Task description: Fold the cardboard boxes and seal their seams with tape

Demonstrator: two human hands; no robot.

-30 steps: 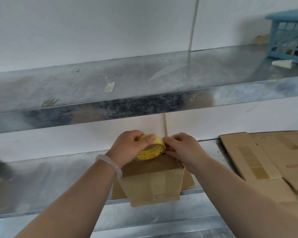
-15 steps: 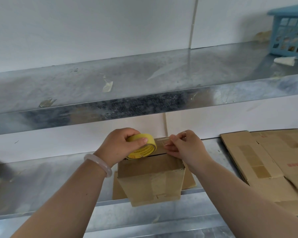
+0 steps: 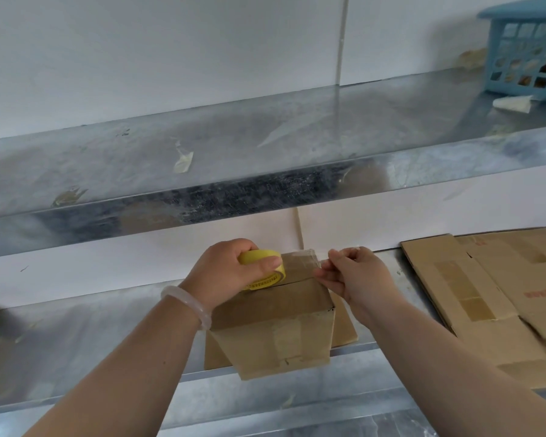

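"Cardboard box (image 3: 275, 320): where is it, and which step is this?"

"It stands on the metal shelf (image 3: 76, 342) directly under both hands, with its top flaps closed. The step looks like taping the top seam. A clear strip of tape (image 3: 300, 260) runs from the tape roll (image 3: 267, 268) rightwards over the far flap."

"And the hands?"

"The left hand (image 3: 224, 272) is curled round the yellow roll, thumb across its rim, holding it on the box top at the seam's left end. The right hand (image 3: 356, 279) pinches the strip's free end between thumb and fingertips, just past the box's right edge."

"Next move?"

"Probably lowering the strip onto the seam and pressing it flat. It needs to be taut and centred so it does not wrinkle. More flattened boxes (image 3: 486, 294) lie to the right of the right hand."
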